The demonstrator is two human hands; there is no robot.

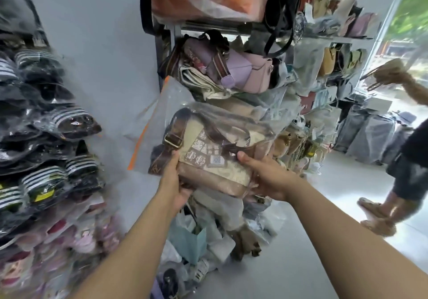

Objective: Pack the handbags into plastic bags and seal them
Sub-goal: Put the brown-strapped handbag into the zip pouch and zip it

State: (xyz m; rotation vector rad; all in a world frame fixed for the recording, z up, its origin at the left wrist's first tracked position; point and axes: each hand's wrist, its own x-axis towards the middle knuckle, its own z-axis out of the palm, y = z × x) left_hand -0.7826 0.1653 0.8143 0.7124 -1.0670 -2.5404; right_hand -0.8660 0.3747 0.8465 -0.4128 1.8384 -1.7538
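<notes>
as i steady the handbag (208, 159) in its plastic bag (231, 113) for sealing | left hand (172, 178) grips its left end, right hand (261, 173) its right | flap (159, 109) beyond them looks unsealed

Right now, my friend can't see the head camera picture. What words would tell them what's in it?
The left hand and right hand grip a beige-and-brown handbag inside a clear plastic bag whose orange-edged flap sticks up. Behind stands a rack of handbags; bagged striped slippers are stacked at the left.
</notes>
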